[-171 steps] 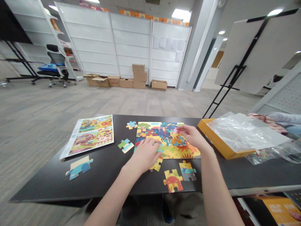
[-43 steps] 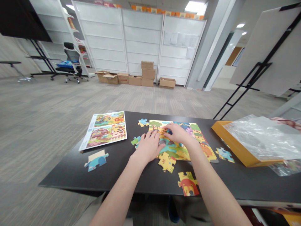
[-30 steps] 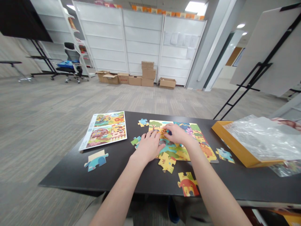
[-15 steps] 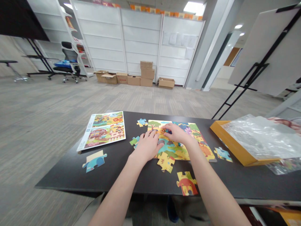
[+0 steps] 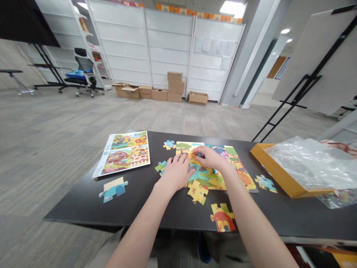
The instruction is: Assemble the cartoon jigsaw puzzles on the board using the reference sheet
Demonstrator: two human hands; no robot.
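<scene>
While both hands are over the puzzle (image 5: 202, 172), lower centre of the frame, its long axis runs left to right across the bench (image 5: 189, 219), so it lies crosswise to the forearms. Left hand (image 5: 175, 172) covers the puzzle's left side, palm down, fingers slightly apart. Right hand (image 5: 210, 158) sits farther up, near the upper middle, fingers bent inward toward the left hand; tips close together, but can't tell if they're clamped on anything. Fingertips of the two hands near each other, small strip of puzzle between.

Yellow piece (image 5: 198, 191) at the puzzle's near edge, just below the left thumb, so left hand is nearer; overlapping or only touching, can't tell. Red piece (image 5: 223, 219) is apart, bottom centre-right, beside the right forearm. Blue piece (image 5: 266, 183) off the puzzle's right end, between it and the box (image 5: 276, 173). Green piece (image 5: 160, 166) left of the left hand, partly hidden by it. Small piece (image 5: 169, 144) just beside the upper left corner. Elephant piece (image 5: 113, 190) well apart at lower left, below the sheet (image 5: 125, 154). All flat on the bench, from what I see.
</scene>
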